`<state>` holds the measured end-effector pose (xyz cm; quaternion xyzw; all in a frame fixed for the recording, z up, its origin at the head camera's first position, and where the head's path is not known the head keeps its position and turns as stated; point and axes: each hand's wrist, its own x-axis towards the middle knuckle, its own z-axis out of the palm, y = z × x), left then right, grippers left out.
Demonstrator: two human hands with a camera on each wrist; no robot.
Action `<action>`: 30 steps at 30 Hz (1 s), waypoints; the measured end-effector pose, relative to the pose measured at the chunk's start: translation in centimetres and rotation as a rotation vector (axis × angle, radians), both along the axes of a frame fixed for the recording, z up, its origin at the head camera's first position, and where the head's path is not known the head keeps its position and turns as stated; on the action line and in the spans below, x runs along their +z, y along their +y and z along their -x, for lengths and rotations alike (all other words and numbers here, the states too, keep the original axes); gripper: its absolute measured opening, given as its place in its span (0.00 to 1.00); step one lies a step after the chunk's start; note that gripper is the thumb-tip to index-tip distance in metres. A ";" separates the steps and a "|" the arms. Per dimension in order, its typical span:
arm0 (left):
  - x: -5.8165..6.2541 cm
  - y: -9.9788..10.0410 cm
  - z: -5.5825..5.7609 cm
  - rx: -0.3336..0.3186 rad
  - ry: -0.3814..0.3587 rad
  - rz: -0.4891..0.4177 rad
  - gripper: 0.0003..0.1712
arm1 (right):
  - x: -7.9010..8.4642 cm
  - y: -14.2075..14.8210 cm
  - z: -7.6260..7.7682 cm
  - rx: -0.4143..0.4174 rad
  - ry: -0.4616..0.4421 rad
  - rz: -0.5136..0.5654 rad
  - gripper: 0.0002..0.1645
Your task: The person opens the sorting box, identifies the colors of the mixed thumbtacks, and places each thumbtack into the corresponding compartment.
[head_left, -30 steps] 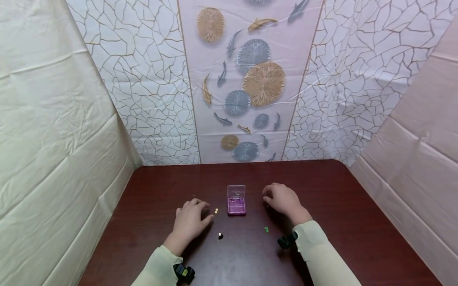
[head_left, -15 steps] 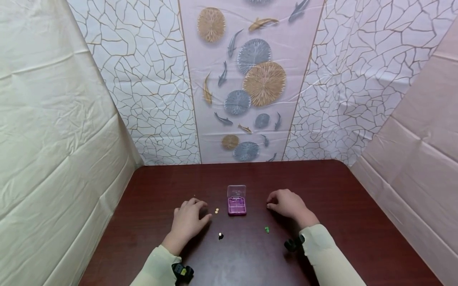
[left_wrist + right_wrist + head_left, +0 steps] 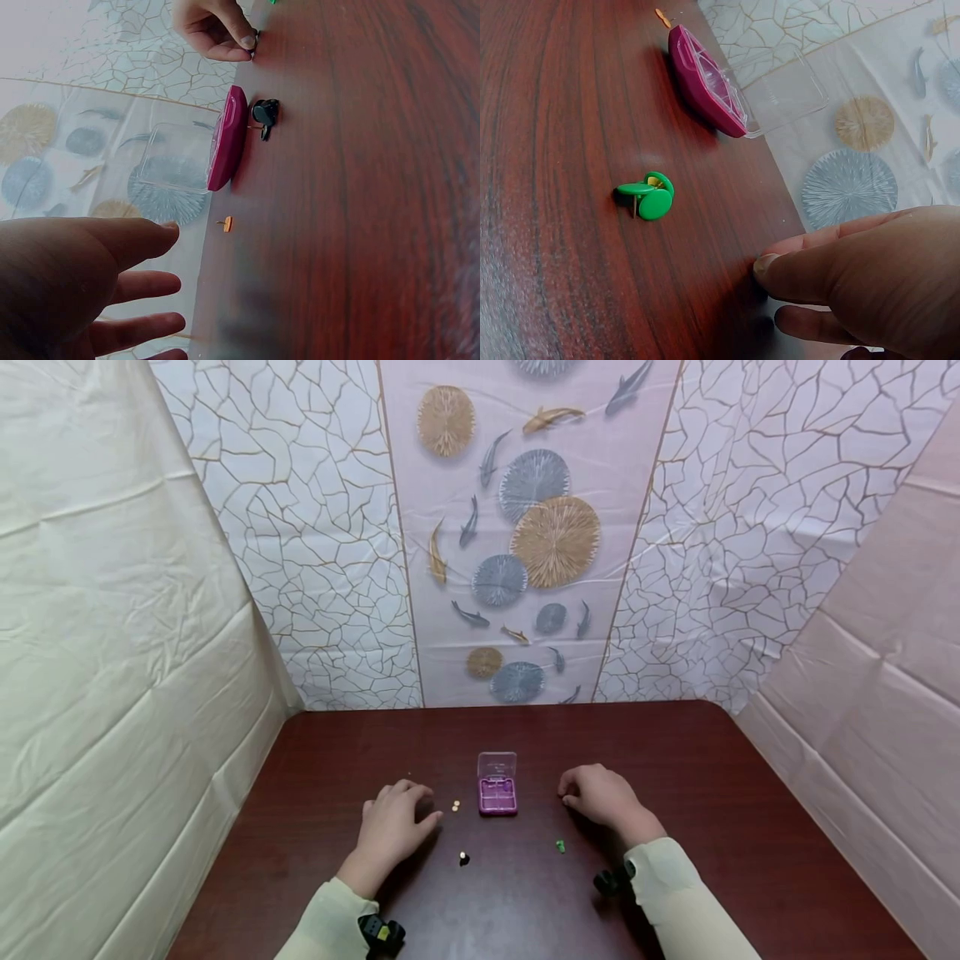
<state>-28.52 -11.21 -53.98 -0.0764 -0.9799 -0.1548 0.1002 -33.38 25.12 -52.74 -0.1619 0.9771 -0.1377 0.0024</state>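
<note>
A small purple box (image 3: 498, 807) with inner compartments lies on the table, its clear lid (image 3: 497, 764) raised. My left hand (image 3: 393, 831) is left of it, fingers extended and holding nothing, close to the gold-orange thumbtacks (image 3: 455, 807). To the box's right, my right hand (image 3: 606, 795) has thumb and fingers together at the tabletop. They pinch a small dark tack-like piece (image 3: 256, 39), mostly covered by the fingertips. Black thumbtacks (image 3: 265, 112) lie in a small cluster in front of the box. Several green thumbtacks (image 3: 655, 204) lie clustered nearer me than the right hand.
The dark red wooden table (image 3: 517, 910) runs back to a patterned cloth (image 3: 510, 610). Pale cloth walls stand on both sides. A tiny speck (image 3: 409, 773) lies beyond the left hand. Each wrist wears a black camera, such as the left one (image 3: 382, 933).
My right hand has shifted slightly right and toward me, and its thumb and fingers have come together. The left hand has barely moved. The box and the tack clusters stay in place.
</note>
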 end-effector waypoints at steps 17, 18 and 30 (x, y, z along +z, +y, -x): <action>-0.1 0.0 -0.3 -0.001 -0.014 0.005 0.25 | 0.8 -0.6 0.1 0.006 0.034 -0.017 0.02; -0.1 0.0 -0.3 -0.001 -0.013 0.003 0.24 | 1.0 -0.8 0.2 0.009 0.039 -0.019 0.02; 0.1 -0.1 -0.3 -0.004 -0.006 -0.009 0.24 | 2.0 -3.3 0.7 0.031 0.074 -0.023 0.02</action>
